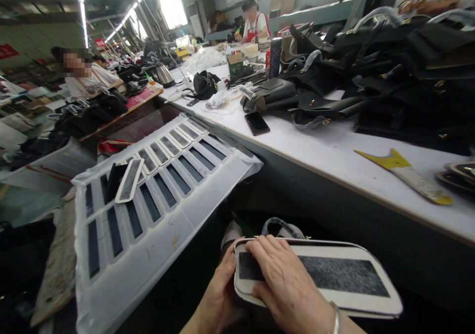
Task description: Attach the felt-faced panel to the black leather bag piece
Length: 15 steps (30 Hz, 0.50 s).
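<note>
Low in front of me is a long white panel (349, 297) with rounded ends and a dark fuzzy strip along its middle. My left hand (218, 287) grips its left end, thumb along the edge. Across the panel's left part lies my right hand (284, 279), fingers bent toward the far edge and thumb at the near side, closed on it. A plastic-wrapped bag handle (278, 221) shows just behind the panel; whether the two are joined is hidden. To the left, similar white pieces (129, 180) with dark strips lie on a white-covered board (156, 242).
The worktable (308, 156) carries a phone (257, 123), a yellow-ended scraper-like tool (404, 173) and a heap of black bags (389, 71). Its front edge runs close beyond my hands. Co-workers sit at the left (87, 79) and far back (256, 27).
</note>
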Each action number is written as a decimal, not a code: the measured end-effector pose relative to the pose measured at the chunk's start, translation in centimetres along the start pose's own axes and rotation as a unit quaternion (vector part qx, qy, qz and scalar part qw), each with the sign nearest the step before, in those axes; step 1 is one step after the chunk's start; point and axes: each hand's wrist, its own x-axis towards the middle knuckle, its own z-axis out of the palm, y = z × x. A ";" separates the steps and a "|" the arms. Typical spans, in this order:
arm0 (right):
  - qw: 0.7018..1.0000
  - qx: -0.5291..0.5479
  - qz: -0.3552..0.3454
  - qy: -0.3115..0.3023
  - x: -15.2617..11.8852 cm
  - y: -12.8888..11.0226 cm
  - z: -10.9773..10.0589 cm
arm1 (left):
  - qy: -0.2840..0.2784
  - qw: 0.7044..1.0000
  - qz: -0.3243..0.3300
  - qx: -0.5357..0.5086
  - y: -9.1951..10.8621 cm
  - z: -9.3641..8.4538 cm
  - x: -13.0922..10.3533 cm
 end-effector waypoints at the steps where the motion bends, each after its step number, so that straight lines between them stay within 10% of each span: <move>1: 1.000 0.002 0.000 0.000 0.0 0.0 0.0 | 0.000 1.000 0.005 0.020 0.1 0.0 0.0; 15: 0.996 -0.020 -0.055 0.065 0.2 1.0 1.1 | 0.124 0.927 -0.010 0.355 0.0 -1.9 0.2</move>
